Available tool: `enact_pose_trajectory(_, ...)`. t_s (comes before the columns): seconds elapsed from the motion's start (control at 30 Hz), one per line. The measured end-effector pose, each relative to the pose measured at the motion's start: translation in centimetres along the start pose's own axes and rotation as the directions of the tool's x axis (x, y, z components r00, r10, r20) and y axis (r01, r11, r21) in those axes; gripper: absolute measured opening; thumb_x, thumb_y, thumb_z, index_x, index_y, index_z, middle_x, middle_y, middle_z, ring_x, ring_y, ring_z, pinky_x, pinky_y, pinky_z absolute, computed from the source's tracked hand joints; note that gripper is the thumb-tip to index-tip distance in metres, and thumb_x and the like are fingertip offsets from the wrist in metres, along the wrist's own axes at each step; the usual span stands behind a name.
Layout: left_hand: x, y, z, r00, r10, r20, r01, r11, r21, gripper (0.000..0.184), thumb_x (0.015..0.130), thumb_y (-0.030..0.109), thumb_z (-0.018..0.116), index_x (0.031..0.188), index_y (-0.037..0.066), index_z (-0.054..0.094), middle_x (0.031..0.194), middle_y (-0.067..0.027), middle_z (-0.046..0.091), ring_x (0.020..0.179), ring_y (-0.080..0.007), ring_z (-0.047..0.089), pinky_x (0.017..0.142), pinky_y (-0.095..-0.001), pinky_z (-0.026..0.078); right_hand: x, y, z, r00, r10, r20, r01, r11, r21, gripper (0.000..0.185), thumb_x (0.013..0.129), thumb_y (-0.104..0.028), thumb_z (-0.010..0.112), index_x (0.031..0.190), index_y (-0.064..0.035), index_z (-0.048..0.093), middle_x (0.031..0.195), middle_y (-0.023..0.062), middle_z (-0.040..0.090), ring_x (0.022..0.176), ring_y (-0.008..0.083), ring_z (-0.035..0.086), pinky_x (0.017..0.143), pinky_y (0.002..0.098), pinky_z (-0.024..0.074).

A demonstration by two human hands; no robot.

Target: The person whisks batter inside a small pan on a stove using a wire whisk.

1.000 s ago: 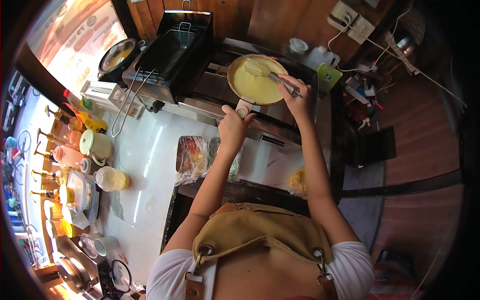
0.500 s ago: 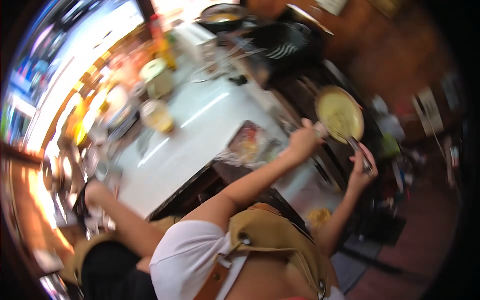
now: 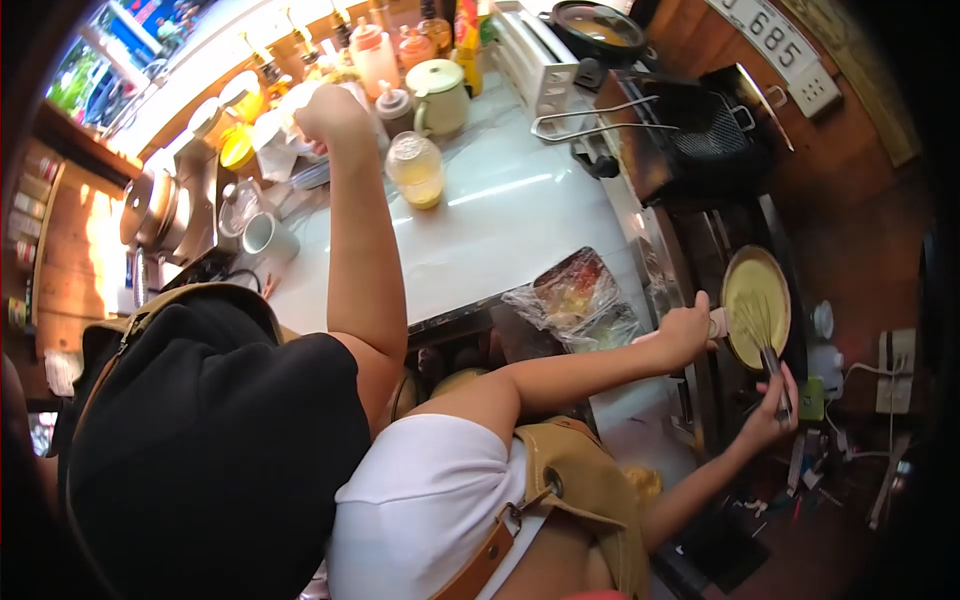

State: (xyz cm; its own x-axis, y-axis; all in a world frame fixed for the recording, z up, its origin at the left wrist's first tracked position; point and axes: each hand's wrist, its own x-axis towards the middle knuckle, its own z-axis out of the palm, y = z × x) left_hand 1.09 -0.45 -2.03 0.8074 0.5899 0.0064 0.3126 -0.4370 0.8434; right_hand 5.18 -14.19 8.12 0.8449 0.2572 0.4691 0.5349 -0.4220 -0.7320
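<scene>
Left hand closed on the handle of the round, light-rimmed pan at the stove; right hand closed on the silver wire whisk, wires in yellow mixture. New: black-shirted co-worker's arm over white counter.

Bright daylight from the upper-left opening; white glare on the counter; dim right side; curved, blackened edges
</scene>
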Motion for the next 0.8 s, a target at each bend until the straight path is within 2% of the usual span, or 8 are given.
enact_pose_trajectory(0.17,-0.1,0.0,-0.6,0.999,0.028,0.018,-0.028,0.999,-0.020,0.063,0.062,0.038,0.074,0.089,-0.001,0.032,0.064,-0.0191,0.059,0.063,-0.0350,0.062,0.053,-0.0393,0.049,1.9,1.5,1.3,0.988,-0.124,-0.092,0.108,0.981,-0.162,0.020,0.082,-0.011,0.056,0.096,0.0011,0.062,0.073,0.0036,0.060,0.058,0.0095,0.051,0.057,0.0229,0.0423)
enact_pose_trajectory(0.33,-0.4,0.7,-1.0,1.000,0.018,-0.007,-0.017,0.995,0.099,0.066,0.063,0.041,0.074,0.091,-0.002,0.033,0.063,-0.0182,0.060,0.061,-0.0335,0.062,0.052,-0.0384,0.049,-0.2,-0.3,-1.5,0.979,0.103,-0.179,-0.126,0.985,-0.120,0.016,0.080,-0.011,0.058,0.090,-0.0005,0.064,0.075,0.0063,0.062,0.058,0.0105,0.055,0.052,0.0226,0.0452)
enact_pose_trajectory(0.37,-0.5,0.9,-1.3,0.999,0.030,-0.012,-0.028,0.989,0.147,0.067,0.063,0.041,0.074,0.094,-0.002,0.033,0.065,-0.0174,0.061,0.062,-0.0322,0.062,0.054,-0.0377,0.050,-1.0,-1.5,-1.4,0.982,0.062,-0.179,-0.072,0.996,-0.051,0.016,0.079,-0.011,0.059,0.090,-0.0001,0.064,0.075,0.0064,0.062,0.058,0.0093,0.054,0.052,0.0222,0.0453)
enact_pose_trajectory(0.43,-0.3,0.7,-1.2,0.999,0.035,0.023,-0.037,0.994,0.105,0.065,0.064,0.041,0.073,0.092,-0.002,0.034,0.064,-0.0168,0.060,0.061,-0.0325,0.062,0.053,-0.0378,0.049,-1.8,-3.6,-1.0,0.983,0.143,-0.113,-0.143,0.990,0.007,0.015,0.076,-0.009,0.060,0.087,0.0011,0.064,0.070,0.0049,0.062,0.060,0.0088,0.055,0.056,0.0229,0.0453)
enact_pose_trajectory(0.47,-0.4,0.8,-1.4,0.999,0.044,0.026,-0.047,0.992,0.116,0.064,0.064,0.041,0.072,0.091,-0.002,0.034,0.065,-0.0174,0.060,0.062,-0.0329,0.062,0.053,-0.0380,0.049,-1.6,-2.5,-0.3,0.989,0.046,-0.143,-0.038,0.998,0.055,0.015,0.075,-0.008,0.061,0.086,0.0024,0.063,0.069,0.0047,0.063,0.063,0.0084,0.057,0.059,0.0232,0.0452)
enact_pose_trajectory(0.57,-0.6,1.4,-2.0,0.998,0.063,0.027,-0.066,0.986,0.154,0.062,0.066,0.042,0.071,0.088,-0.002,0.033,0.066,-0.0200,0.060,0.063,-0.0348,0.061,0.053,-0.0389,0.049,-0.6,0.0,0.9,0.988,-0.018,-0.153,0.009,0.998,-0.061,0.015,0.072,-0.014,0.065,0.087,-0.0090,0.065,0.076,0.0100,0.066,0.068,0.0209,0.064,0.068,0.0262,0.0455)
enact_pose_trajectory(0.6,-0.7,1.3,-2.1,0.995,0.091,0.037,-0.094,0.990,0.106,0.062,0.068,0.041,0.070,0.087,-0.004,0.033,0.063,-0.0238,0.057,0.063,-0.0405,0.059,0.053,-0.0440,0.046,-0.2,0.3,1.1,0.983,-0.020,-0.184,-0.002,0.993,-0.118,0.017,0.072,-0.016,0.065,0.088,-0.0093,0.065,0.076,0.0092,0.066,0.068,0.0208,0.064,0.071,0.0258,0.0433)
enact_pose_trajectory(0.8,-0.7,1.5,-2.2,0.995,0.085,0.058,-0.095,0.975,0.199,0.061,0.069,0.043,0.069,0.088,-0.003,0.033,0.065,-0.0225,0.059,0.063,-0.0380,0.061,0.052,-0.0399,0.049,-1.5,-0.2,-0.8,0.961,0.047,-0.273,-0.105,0.974,-0.202,0.020,0.072,-0.019,0.065,0.090,-0.0111,0.065,0.075,0.0076,0.066,0.066,0.0192,0.062,0.077,0.0253,0.0371)
